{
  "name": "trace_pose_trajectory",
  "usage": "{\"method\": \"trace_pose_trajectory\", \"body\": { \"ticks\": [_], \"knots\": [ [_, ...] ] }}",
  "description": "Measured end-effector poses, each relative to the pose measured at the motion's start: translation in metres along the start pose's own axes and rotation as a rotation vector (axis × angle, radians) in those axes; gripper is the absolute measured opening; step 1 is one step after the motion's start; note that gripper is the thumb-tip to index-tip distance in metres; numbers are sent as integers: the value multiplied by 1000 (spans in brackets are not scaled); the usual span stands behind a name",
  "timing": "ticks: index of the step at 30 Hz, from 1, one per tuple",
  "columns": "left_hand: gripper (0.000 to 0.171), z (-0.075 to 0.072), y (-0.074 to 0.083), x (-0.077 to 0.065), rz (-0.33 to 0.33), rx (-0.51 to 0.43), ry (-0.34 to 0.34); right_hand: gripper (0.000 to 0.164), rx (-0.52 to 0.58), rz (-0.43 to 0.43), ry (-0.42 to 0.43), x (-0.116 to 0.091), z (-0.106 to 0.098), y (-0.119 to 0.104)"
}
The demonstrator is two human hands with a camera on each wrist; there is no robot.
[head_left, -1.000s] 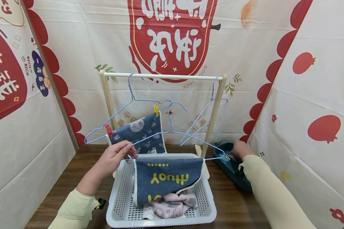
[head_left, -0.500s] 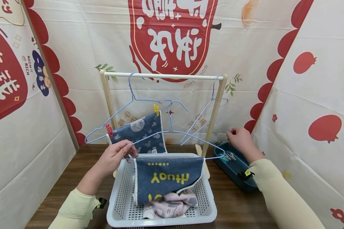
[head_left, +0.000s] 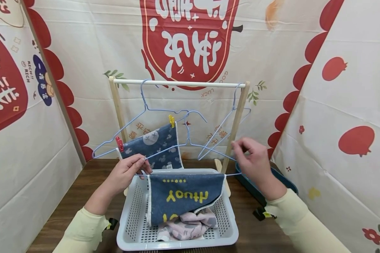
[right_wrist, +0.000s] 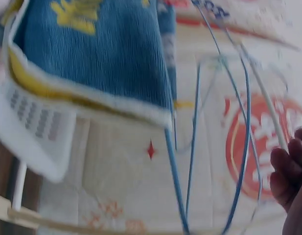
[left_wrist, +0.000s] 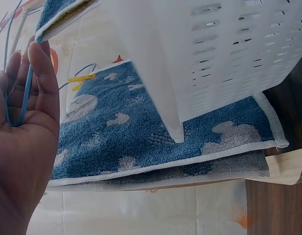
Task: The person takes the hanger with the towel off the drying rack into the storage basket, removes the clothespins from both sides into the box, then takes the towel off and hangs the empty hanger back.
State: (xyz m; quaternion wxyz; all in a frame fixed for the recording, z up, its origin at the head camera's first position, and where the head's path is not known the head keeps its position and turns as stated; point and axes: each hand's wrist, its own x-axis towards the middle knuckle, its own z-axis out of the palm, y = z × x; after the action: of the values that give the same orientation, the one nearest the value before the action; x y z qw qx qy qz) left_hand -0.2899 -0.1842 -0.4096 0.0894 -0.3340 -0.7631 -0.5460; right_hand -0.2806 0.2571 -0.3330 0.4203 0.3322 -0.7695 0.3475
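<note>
My left hand [head_left: 126,174] grips the left end of a blue wire hanger [head_left: 188,133] above the basket. A navy towel [head_left: 187,193] with yellow lettering is draped over the hanger's lower bar and hangs down into the basket. In the left wrist view the hanger's bent end lies across the fingers. My right hand [head_left: 254,161] is raised by the hanger's right end, its fingers curled with thumb and forefinger close together. I cannot tell whether a small thing is between them. In the right wrist view only its fingertips [right_wrist: 288,164] show at the right edge.
The light grey basket [head_left: 126,225] holds a crumpled pink towel [head_left: 190,228]. Behind it stands a rack [head_left: 190,83] with a hanger bearing a patterned blue towel [head_left: 158,144], clipped by red [head_left: 119,144] and yellow [head_left: 172,121] clothespins. Another hanger [head_left: 220,128] hangs right. A dark teal tray [head_left: 285,179] lies right.
My right hand has risen out of the teal tray, where light clothespins showed, and moved left to the hanger's right end. My left hand, the hanger and the towel have stayed put.
</note>
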Motion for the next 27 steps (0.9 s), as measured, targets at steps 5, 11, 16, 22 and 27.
{"method": "trace_pose_trajectory", "body": {
  "ticks": [5, 11, 16, 22, 27],
  "knots": [
    [24, -1, 1, -1, -10, 8, -4, 14, 95, -114, -174, -3, 20, -28],
    [24, -2, 2, -1, -15, 3, -7, 13, 94, -136, -342, -7, 40, -46],
    [24, -2, 2, -1, -11, 2, -6, 18, 58, -132, -443, -12, 53, -50],
    [24, -1, 1, -2, -12, -2, -6, 32, -107, -37, -637, -17, 62, -57],
    [24, -1, 1, -2, 0, -4, -7, 37, -203, -11, -714, -20, 72, -57]
  ]
}}
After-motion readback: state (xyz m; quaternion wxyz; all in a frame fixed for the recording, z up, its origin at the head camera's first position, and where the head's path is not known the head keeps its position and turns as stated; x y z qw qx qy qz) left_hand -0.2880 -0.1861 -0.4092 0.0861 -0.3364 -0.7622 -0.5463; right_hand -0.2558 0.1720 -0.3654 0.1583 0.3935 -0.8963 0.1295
